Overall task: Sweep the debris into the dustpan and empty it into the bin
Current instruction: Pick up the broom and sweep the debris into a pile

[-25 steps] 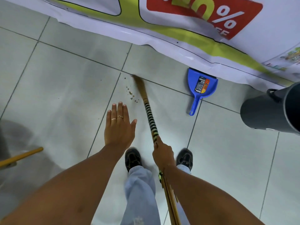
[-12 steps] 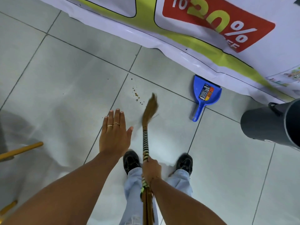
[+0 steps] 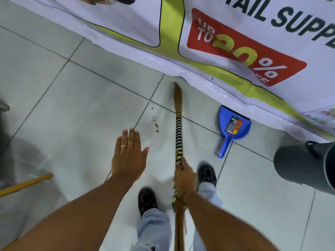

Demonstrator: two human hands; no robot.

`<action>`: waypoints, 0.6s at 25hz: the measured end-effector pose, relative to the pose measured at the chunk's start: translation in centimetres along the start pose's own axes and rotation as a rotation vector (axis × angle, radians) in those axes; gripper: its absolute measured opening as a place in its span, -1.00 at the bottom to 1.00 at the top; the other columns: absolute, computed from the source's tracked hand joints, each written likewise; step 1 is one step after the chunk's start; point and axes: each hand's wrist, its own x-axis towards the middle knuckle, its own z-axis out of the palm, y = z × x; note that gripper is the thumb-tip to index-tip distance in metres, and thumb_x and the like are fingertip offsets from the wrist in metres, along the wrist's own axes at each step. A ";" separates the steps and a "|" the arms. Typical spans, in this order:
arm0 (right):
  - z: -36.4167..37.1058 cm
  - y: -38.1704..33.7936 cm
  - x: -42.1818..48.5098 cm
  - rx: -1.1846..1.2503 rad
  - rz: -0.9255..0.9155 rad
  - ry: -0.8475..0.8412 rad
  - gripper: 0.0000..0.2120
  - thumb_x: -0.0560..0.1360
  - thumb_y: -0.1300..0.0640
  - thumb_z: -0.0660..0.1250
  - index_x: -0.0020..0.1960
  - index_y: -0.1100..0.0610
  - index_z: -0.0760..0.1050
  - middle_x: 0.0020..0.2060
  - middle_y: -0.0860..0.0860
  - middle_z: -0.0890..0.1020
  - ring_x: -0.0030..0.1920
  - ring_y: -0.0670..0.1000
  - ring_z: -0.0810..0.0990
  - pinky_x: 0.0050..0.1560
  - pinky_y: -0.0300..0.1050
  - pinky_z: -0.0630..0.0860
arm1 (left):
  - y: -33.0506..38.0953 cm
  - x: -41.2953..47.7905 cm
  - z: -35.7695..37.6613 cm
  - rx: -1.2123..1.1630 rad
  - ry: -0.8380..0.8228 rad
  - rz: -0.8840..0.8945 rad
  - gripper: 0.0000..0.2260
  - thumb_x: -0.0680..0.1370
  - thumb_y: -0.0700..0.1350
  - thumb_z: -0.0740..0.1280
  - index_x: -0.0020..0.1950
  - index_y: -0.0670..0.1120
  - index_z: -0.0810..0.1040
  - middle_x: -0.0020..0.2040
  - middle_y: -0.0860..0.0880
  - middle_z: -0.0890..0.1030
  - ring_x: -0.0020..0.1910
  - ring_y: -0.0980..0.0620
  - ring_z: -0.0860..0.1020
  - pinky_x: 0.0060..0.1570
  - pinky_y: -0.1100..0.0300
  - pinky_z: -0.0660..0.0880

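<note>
My right hand grips a brown broom by its black-and-white banded handle. The bristle tip reaches out to the banner's edge, to the right of a small patch of brown debris on the pale floor tiles. My left hand hovers flat with fingers spread, holding nothing, just below and left of the debris. A blue dustpan lies on the floor to the right of the broom, its mouth against the banner and its handle pointing toward me. A grey bin lies tipped at the right edge.
A large printed banner covers the floor across the top. A yellow wooden stick lies at the left edge. My two black shoes stand below the hands. A dark object sits at the far left.
The broom's tip has swung forward again, from near my hand out to the banner's edge. The view has shifted, so dustpan and bin sit lower. My left hand stays open.
</note>
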 end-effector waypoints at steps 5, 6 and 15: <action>-7.8 -5.3 15.8 -0.583 -0.179 -0.061 -0.68 0.58 0.14 0.06 0.25 0.18 0.45 0.10 0.22 0.61 0.13 0.28 0.56 0.16 0.05 0.51 | 4.7 5.0 0.9 -0.020 -0.012 -0.068 -0.46 0.58 0.06 0.05 0.41 -0.31 0.29 0.42 -0.28 0.36 0.43 -0.26 0.29 0.39 -0.10 0.27; -8.9 -6.6 18.7 -0.644 -0.199 -0.085 -0.68 0.58 0.15 0.06 0.24 0.20 0.45 0.12 0.22 0.61 0.14 0.27 0.56 0.15 0.03 0.50 | 5.8 6.0 1.2 -0.020 -0.030 -0.092 -0.44 0.56 0.07 0.02 0.38 -0.31 0.34 0.39 -0.28 0.41 0.40 -0.27 0.34 0.35 -0.12 0.32; -13.4 -7.4 27.1 -1.040 -0.476 -0.266 -0.66 0.59 0.13 0.06 0.31 0.14 0.39 0.16 0.19 0.58 0.15 0.26 0.53 0.08 0.00 0.48 | 13.5 13.3 0.9 -0.143 -0.051 -0.198 -0.45 0.61 0.04 0.08 0.48 -0.28 0.12 0.51 -0.25 0.18 0.51 -0.22 0.10 0.48 -0.07 0.06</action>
